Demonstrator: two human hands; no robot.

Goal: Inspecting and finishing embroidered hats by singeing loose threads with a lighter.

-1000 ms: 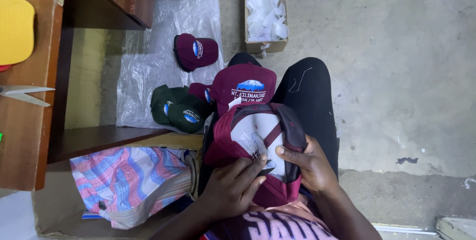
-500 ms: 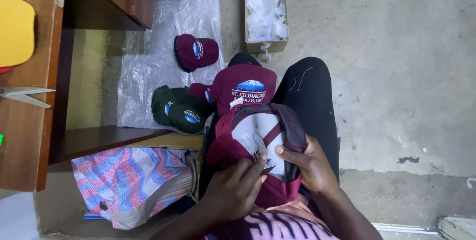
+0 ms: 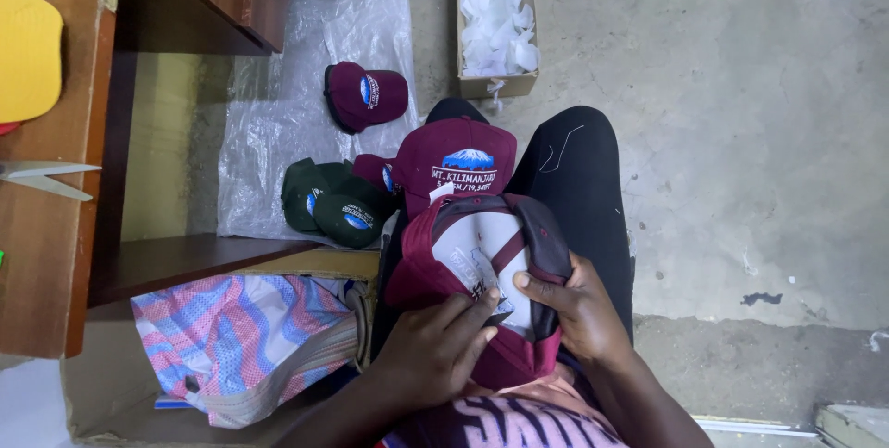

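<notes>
Two hands on one maroon cap (image 3: pixel 482 272), turned inside-out on lap: left hand (image 3: pixel 435 351) pinches a tag inside, right hand (image 3: pixel 579 314) grips the brim edge. Done-looking caps at 12 o'clock: maroon cap on knee (image 3: pixel 458 161), green caps (image 3: pixel 333 203) & another maroon (image 3: pixel 366 96) on plastic sheet (image 3: pixel 278 124). Box of white paper (image 3: pixel 495 13) further at 12.

Open brown cardboard box (image 3: pixel 495 85) of white paper on the floor, top centre
</notes>
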